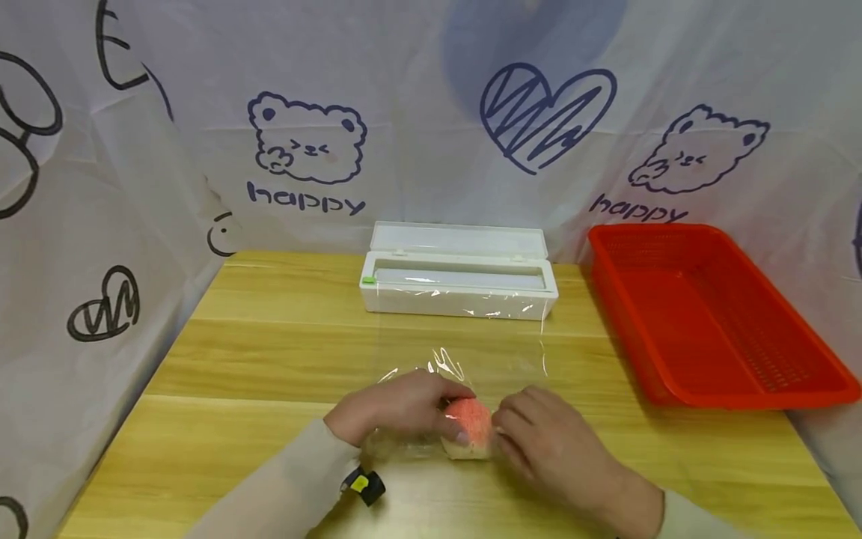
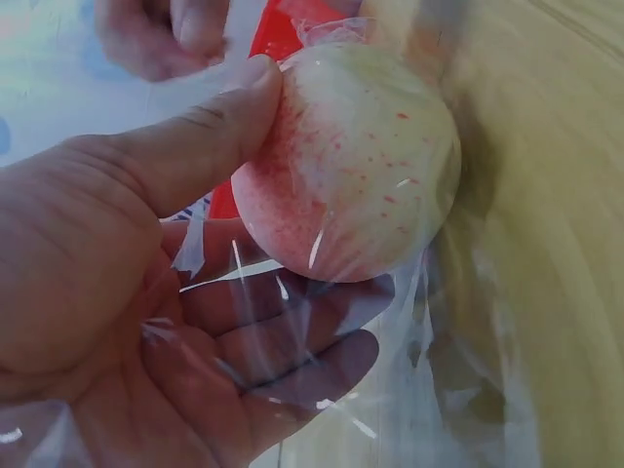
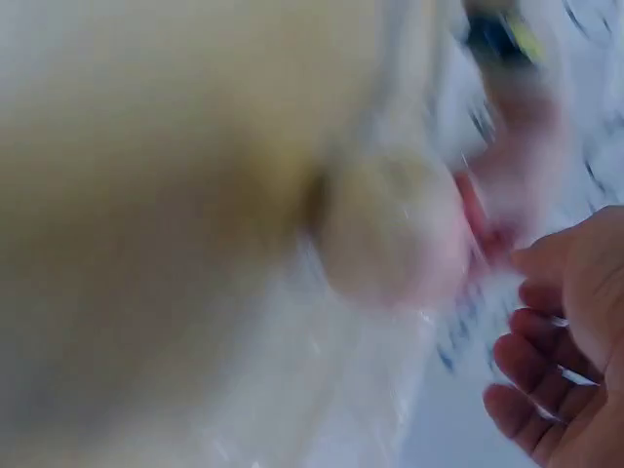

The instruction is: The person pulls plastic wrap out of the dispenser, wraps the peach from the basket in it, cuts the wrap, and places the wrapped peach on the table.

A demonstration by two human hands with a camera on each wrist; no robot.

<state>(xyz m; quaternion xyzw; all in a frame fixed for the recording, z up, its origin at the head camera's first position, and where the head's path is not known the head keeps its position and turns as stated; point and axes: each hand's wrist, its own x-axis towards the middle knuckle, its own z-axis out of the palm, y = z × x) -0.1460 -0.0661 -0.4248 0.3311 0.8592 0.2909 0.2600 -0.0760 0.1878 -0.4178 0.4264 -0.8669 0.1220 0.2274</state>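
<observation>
A peach [image 1: 469,423], pink on one side and cream with red specks on the other, sits at the front middle of the table. My left hand [image 1: 411,404] holds it through clear cling film [image 2: 322,390], the thumb on top and the fingers beneath. In the left wrist view the film drapes over palm and fingers. Just right of the peach is my right hand [image 1: 562,449], its fingers bent. Whether film lies between its fingertips cannot be made out. The right wrist view blurs the peach [image 3: 395,229]; the right hand's fingers look loosely curled there.
A white cling film box [image 1: 461,299] with its lid raised stands at the back middle; film runs from its roll [image 1: 458,279] towards my hands. A red plastic basket [image 1: 714,322] stands at the right. The wooden table [image 1: 269,359] meets a printed cloth [image 1: 417,150] behind.
</observation>
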